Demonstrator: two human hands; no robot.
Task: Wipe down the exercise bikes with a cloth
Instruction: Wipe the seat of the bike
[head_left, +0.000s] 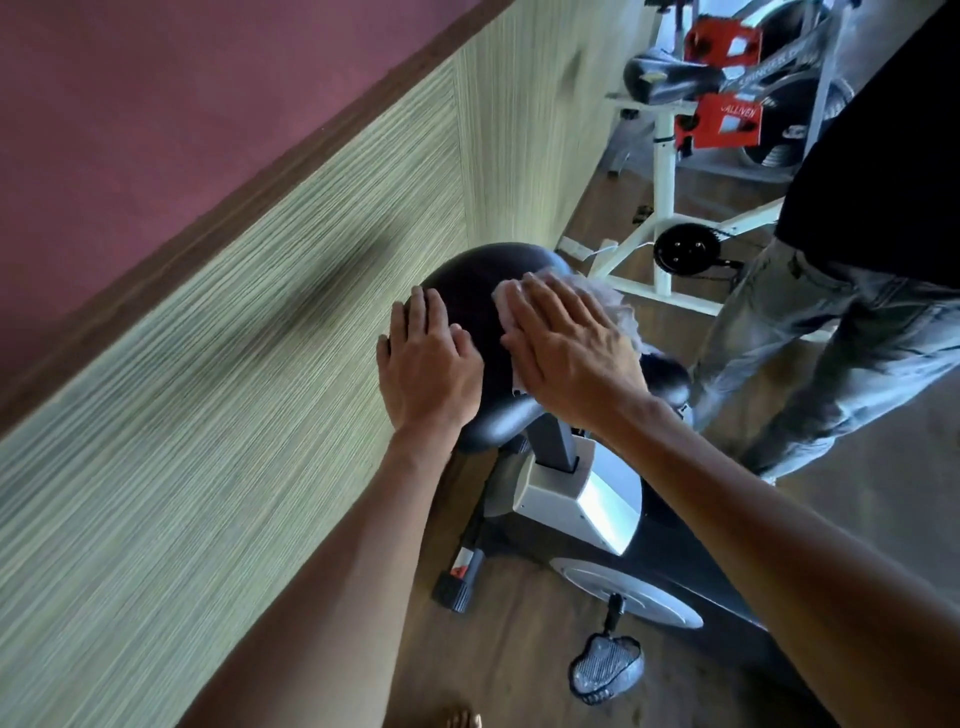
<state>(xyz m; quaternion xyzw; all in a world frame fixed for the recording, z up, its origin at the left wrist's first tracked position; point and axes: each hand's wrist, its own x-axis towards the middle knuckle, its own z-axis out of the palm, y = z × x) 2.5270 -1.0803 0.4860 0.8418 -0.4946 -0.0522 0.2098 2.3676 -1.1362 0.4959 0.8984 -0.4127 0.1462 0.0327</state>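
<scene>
Beside the wall, flat right hand presses cloth on saddle.

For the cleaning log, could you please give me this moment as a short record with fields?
surface being wiped: black padded bike saddle
cloth: white crumpled cloth, lying on the saddle
right hand: flat, pressing the cloth
left hand: flat on the saddle, bare
bike: grey and black exercise bike, beside the striped wall
other bike: white-framed spin bike behind
bystander: person in grey jeans at right
</scene>
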